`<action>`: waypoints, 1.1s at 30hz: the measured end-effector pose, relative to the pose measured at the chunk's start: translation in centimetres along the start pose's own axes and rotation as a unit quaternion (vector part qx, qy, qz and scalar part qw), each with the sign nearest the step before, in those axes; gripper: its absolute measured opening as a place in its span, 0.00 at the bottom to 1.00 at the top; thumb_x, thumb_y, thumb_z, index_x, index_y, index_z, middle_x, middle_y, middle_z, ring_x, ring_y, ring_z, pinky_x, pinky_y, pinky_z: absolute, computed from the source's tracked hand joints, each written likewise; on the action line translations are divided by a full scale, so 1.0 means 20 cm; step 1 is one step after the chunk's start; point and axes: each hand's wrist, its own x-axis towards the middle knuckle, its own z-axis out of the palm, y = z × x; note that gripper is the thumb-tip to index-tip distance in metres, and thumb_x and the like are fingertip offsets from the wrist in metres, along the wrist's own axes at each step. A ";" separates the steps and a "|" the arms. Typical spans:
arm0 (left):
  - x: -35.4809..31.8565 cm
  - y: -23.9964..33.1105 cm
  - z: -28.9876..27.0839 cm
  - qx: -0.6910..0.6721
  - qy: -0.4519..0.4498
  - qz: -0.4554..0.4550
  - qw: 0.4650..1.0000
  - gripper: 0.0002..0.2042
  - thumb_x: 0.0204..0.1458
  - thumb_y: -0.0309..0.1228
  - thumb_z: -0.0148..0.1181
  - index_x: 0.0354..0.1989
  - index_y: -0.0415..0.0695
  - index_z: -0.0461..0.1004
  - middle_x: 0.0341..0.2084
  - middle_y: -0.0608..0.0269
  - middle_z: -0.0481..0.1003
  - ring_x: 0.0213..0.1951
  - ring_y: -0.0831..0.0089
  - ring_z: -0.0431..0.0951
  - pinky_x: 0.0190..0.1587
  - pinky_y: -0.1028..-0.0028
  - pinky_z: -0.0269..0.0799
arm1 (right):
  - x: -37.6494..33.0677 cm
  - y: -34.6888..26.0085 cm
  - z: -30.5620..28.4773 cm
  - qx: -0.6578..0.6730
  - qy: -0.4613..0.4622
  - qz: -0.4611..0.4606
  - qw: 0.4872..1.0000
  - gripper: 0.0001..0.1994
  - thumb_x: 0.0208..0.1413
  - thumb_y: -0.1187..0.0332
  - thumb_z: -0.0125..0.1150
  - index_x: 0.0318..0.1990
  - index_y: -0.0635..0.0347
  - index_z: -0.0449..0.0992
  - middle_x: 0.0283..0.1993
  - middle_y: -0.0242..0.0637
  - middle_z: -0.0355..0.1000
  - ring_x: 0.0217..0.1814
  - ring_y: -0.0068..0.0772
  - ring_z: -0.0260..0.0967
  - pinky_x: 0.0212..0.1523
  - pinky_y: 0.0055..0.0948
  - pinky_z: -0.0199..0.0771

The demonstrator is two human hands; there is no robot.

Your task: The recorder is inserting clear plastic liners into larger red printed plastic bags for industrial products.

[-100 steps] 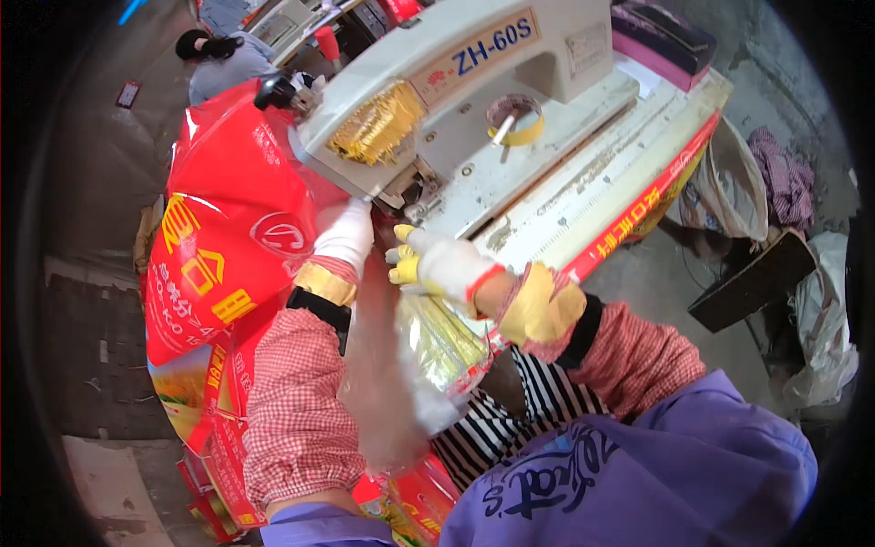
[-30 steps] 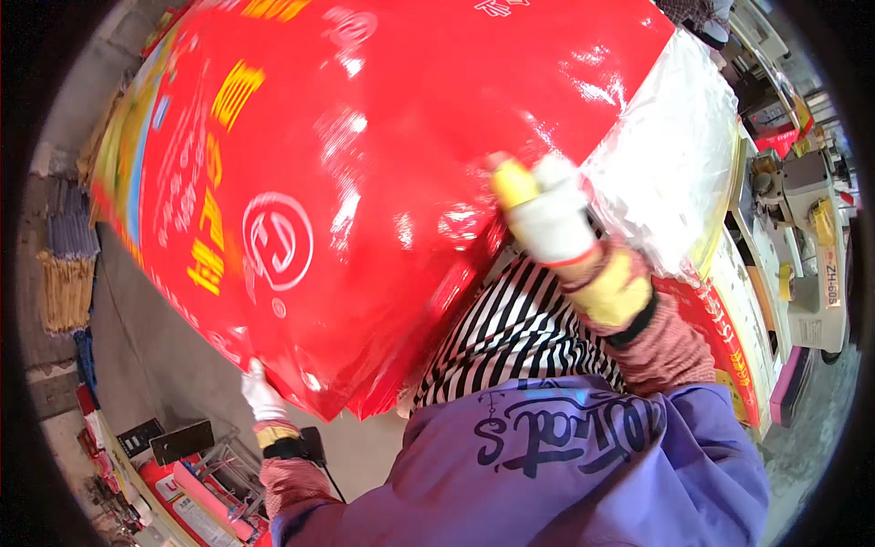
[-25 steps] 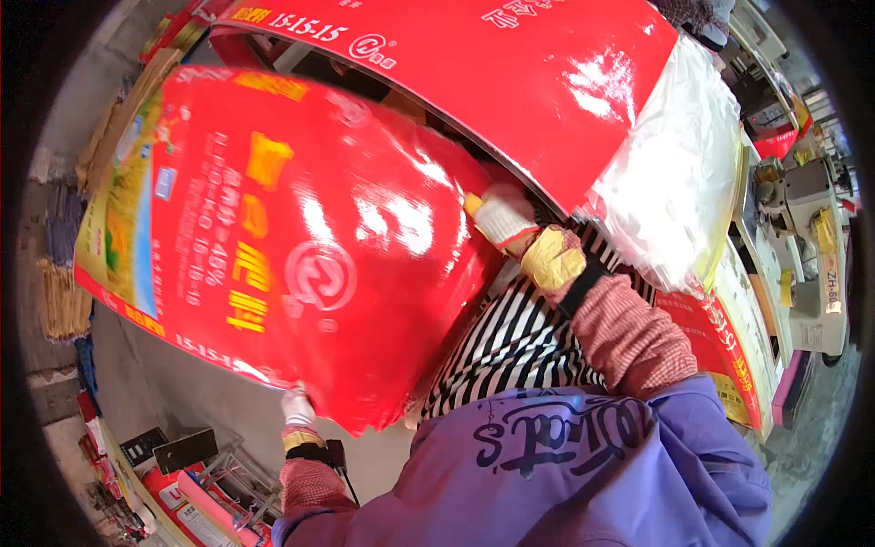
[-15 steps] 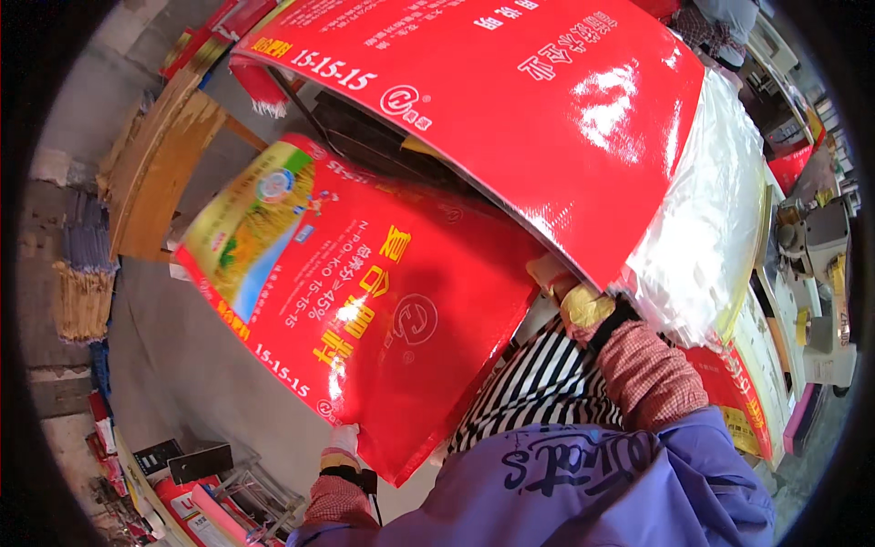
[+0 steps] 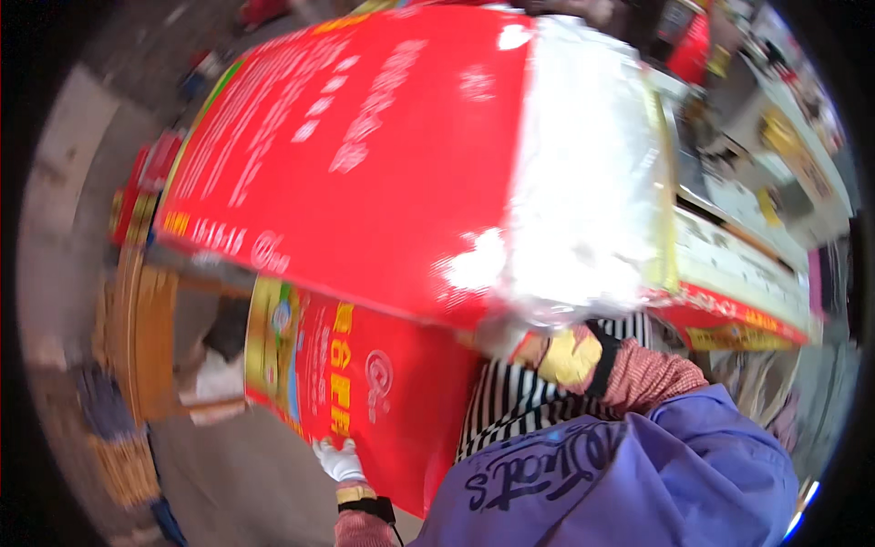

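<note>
A red printed bag with yellow characters and a picture panel hangs in front of me, its upper part hidden under a stack of red printed sacks. White clear-looking liner film sticks out of the stack's right end. My left hand, in a white glove, grips the bag's lower left edge, thumb on top. My right hand, in a yellow-patched glove, is closed at the bag's right edge, just below the stack's near corner; its fingertips are blurred and partly hidden.
A wooden stool or frame stands to the left. At the right is a pale table with red and yellow printed sacks at its near side and machine parts behind. Bundles of strips lie at the far left.
My view has turned, so the stack now sits further left and more level. The hanging bag shows less, more of it lying under the stack. Both hands stay at its edges.
</note>
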 end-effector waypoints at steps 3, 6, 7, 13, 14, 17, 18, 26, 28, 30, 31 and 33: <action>0.18 0.73 -0.58 -0.331 0.081 0.233 0.911 0.13 0.45 0.25 0.59 0.40 0.36 0.70 0.39 0.53 0.71 0.43 0.60 0.70 0.48 0.68 0.64 | -0.34 -0.27 -0.33 0.006 -0.189 -0.068 0.980 0.17 0.54 0.60 0.53 0.52 0.48 0.70 0.42 0.40 0.74 0.46 0.37 0.71 0.49 0.32 0.68; 0.14 1.37 -1.10 -0.427 0.153 0.427 0.783 0.12 0.45 0.24 0.58 0.38 0.34 0.70 0.34 0.52 0.72 0.39 0.61 0.72 0.46 0.70 0.65 | -0.53 -0.31 -0.57 0.172 -0.059 -0.222 0.958 0.19 0.52 0.65 0.55 0.53 0.52 0.69 0.46 0.39 0.73 0.49 0.41 0.69 0.52 0.30 0.66; 0.06 1.57 -1.26 -0.412 0.097 0.478 0.770 0.13 0.44 0.25 0.59 0.39 0.35 0.70 0.34 0.52 0.72 0.39 0.61 0.72 0.45 0.69 0.66 | -0.53 -0.25 -0.64 0.176 0.114 -0.205 0.956 0.19 0.52 0.65 0.55 0.53 0.52 0.69 0.49 0.38 0.71 0.51 0.40 0.67 0.53 0.31 0.65; -0.21 2.29 -1.30 -0.120 0.126 0.727 0.664 0.16 0.42 0.31 0.63 0.39 0.37 0.72 0.41 0.50 0.71 0.41 0.59 0.73 0.44 0.69 0.69 | -0.57 -0.18 -0.77 -0.320 0.126 -0.032 0.938 0.18 0.50 0.61 0.53 0.50 0.51 0.70 0.54 0.35 0.64 0.56 0.39 0.60 0.55 0.34 0.62; -0.24 2.35 -1.31 -0.083 0.066 0.706 0.700 0.16 0.42 0.31 0.63 0.38 0.37 0.72 0.38 0.49 0.72 0.40 0.56 0.73 0.43 0.68 0.69 | -0.62 -0.21 -0.77 -0.360 0.015 -0.076 0.930 0.17 0.50 0.60 0.53 0.49 0.50 0.71 0.54 0.35 0.64 0.57 0.39 0.58 0.55 0.35 0.61; -0.07 2.41 -1.24 -0.158 -0.152 0.631 0.744 0.09 0.45 0.29 0.60 0.31 0.37 0.70 0.23 0.59 0.72 0.29 0.66 0.73 0.32 0.69 0.69 | -0.67 -0.04 -0.76 -0.162 0.145 -0.150 0.965 0.14 0.49 0.59 0.56 0.44 0.46 0.74 0.45 0.32 0.70 0.48 0.39 0.67 0.48 0.33 0.67; -0.05 2.42 -1.24 -0.232 -0.263 0.557 0.753 0.07 0.47 0.27 0.58 0.31 0.37 0.70 0.19 0.64 0.71 0.24 0.72 0.73 0.27 0.73 0.69 | -0.67 -0.03 -0.82 -0.009 0.259 -0.162 0.952 0.13 0.49 0.59 0.56 0.43 0.45 0.76 0.42 0.30 0.73 0.43 0.39 0.70 0.45 0.32 0.69; -0.17 2.35 -1.56 -0.406 -0.206 0.493 0.741 0.03 0.50 0.25 0.55 0.28 0.39 0.71 0.18 0.67 0.69 0.20 0.78 0.70 0.23 0.78 0.66 | -0.28 0.02 -1.20 0.720 0.218 -0.009 0.659 0.25 0.50 0.52 0.59 0.47 0.66 0.69 0.41 0.43 0.72 0.40 0.38 0.72 0.44 0.35 0.72; -0.21 2.36 -1.54 -0.180 0.131 0.792 0.569 0.02 0.45 0.25 0.56 0.27 0.41 0.72 0.20 0.61 0.71 0.24 0.65 0.72 0.27 0.70 0.69 | -0.21 0.06 -1.25 0.742 0.202 0.010 0.639 0.28 0.49 0.49 0.59 0.47 0.65 0.68 0.42 0.44 0.71 0.42 0.41 0.71 0.45 0.39 0.72; -0.24 2.35 -1.51 -0.051 0.074 0.807 0.584 0.03 0.44 0.28 0.56 0.25 0.42 0.72 0.23 0.56 0.71 0.30 0.57 0.73 0.34 0.66 0.70 | -0.09 0.12 -1.27 0.728 0.194 0.042 0.656 0.32 0.45 0.43 0.59 0.46 0.65 0.68 0.42 0.46 0.70 0.45 0.45 0.69 0.45 0.47 0.70; -0.23 2.34 -1.50 -0.088 0.021 0.824 0.560 0.04 0.44 0.28 0.56 0.25 0.41 0.72 0.24 0.56 0.72 0.31 0.57 0.73 0.35 0.65 0.69 | -0.11 0.15 -1.28 0.679 0.193 0.074 0.704 0.28 0.49 0.49 0.60 0.47 0.66 0.67 0.40 0.46 0.71 0.39 0.42 0.71 0.40 0.43 0.72; -0.21 2.37 -1.49 -0.130 -0.034 0.840 0.526 0.05 0.44 0.29 0.57 0.25 0.40 0.72 0.25 0.56 0.72 0.32 0.57 0.73 0.36 0.65 0.69 | -0.07 0.23 -1.25 0.667 0.189 0.088 0.715 0.24 0.50 0.52 0.59 0.44 0.66 0.68 0.38 0.45 0.71 0.34 0.40 0.71 0.36 0.39 0.72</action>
